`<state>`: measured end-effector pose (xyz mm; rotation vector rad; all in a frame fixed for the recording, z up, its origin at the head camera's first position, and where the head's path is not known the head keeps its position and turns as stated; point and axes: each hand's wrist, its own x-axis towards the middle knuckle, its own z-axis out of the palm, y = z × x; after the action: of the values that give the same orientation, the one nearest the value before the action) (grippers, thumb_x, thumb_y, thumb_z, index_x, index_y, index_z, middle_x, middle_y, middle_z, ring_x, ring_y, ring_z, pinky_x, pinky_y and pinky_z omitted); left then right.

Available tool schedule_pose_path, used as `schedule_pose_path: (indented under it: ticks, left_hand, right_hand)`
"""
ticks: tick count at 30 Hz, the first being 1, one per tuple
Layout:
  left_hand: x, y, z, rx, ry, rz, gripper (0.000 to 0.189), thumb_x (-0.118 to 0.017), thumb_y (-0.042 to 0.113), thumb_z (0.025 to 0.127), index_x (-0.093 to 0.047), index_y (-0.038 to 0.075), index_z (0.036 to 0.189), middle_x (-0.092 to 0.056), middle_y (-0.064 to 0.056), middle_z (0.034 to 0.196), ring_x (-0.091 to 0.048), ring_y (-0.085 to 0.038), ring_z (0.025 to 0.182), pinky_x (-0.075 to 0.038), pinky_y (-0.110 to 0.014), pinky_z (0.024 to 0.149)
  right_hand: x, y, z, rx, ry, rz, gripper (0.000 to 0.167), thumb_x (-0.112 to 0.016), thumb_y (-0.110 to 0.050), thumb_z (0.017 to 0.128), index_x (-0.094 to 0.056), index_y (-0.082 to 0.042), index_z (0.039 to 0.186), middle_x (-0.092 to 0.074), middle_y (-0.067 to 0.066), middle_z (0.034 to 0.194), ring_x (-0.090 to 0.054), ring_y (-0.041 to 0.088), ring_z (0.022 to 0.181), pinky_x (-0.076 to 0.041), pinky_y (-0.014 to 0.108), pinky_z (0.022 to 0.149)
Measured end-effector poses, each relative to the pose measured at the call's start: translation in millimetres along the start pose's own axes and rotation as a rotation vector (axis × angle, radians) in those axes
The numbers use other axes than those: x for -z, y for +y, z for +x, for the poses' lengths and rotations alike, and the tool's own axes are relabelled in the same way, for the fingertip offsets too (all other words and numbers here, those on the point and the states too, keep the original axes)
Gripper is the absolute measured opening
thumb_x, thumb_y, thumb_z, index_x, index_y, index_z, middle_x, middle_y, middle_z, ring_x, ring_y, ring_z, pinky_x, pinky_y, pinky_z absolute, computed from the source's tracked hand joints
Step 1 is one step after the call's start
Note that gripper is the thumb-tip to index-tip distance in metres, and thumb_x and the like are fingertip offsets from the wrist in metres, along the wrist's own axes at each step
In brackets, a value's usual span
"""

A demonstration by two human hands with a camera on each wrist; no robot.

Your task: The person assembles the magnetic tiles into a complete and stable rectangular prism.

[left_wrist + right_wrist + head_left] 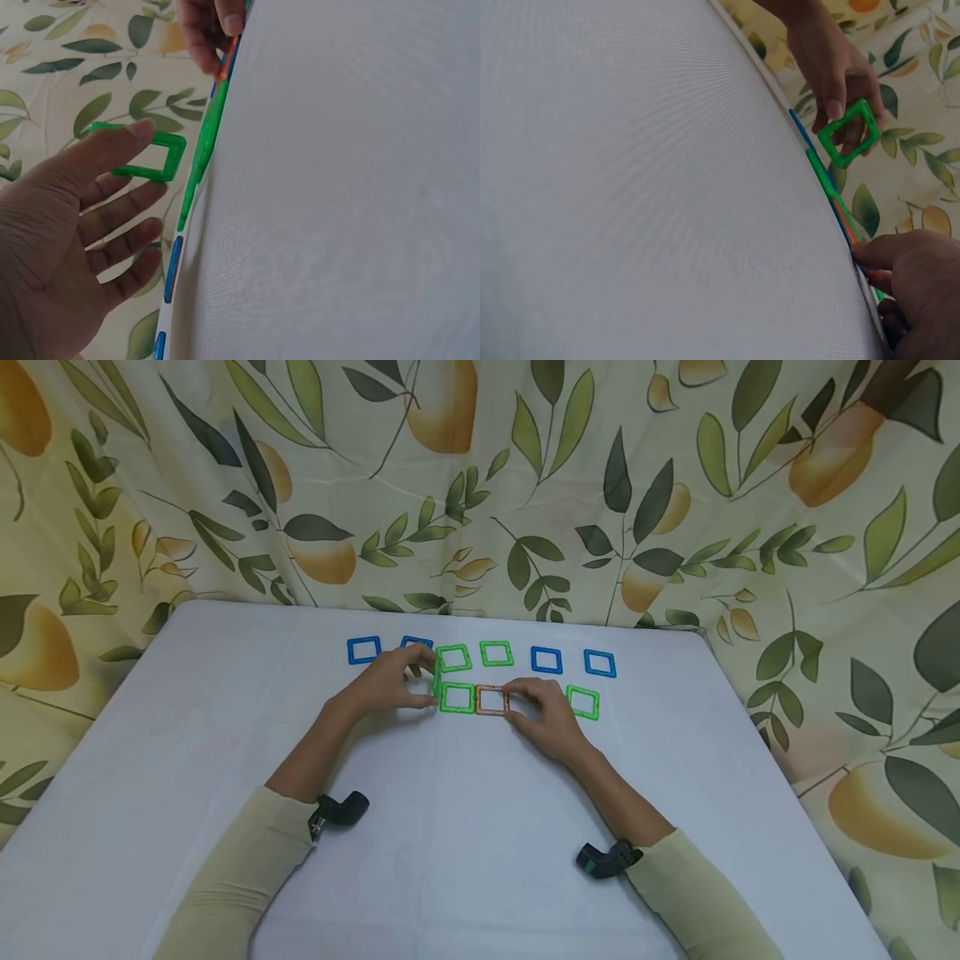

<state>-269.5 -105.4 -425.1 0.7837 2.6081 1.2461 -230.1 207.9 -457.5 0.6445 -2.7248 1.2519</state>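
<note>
My left hand (384, 681) pinches a green square frame tile (174, 159) between thumb and fingers, holding it upright. This tile stands by the left edge of a green tile lying flat (457, 711). My right hand (551, 720) pinches the right edge of an orange square frame tile (492, 713). The orange tile lies flat, its left edge against the flat green one. Just behind these, another green tile (454, 669) lies on the table, partly behind the upright tile. In the right wrist view the right fingers cover much of the orange tile.
Blue tiles lie at the back left, one at the end (350, 652) and one partly behind my left hand (417, 639). Further right are a green tile (497, 643) and two blue tiles (547, 672). Another green tile (583, 716) lies beside my right hand. A patterned curtain (525, 510) hangs behind the white table (465, 843).
</note>
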Motion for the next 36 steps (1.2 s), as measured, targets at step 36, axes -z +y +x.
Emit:
schedule_pose_path:
  ticks: [36]
  left_hand:
    - [-27.1, -4.4, 2.2, 0.045, 0.025, 0.079, 0.074, -0.096, 0.018, 0.077, -0.056, 0.013, 0.139, -0.065, -0.005, 0.127, -0.058, -0.026, 0.113, -0.05, -0.042, 0.099]
  right_hand:
    - [0, -1, -0.3, -0.022, -0.007, 0.0, 0.036, -0.079, -0.007, 0.093, -0.073, -0.009, 0.128, -0.07, 0.005, 0.132, -0.052, 0.026, 0.127, -0.038, 0.048, 0.107]
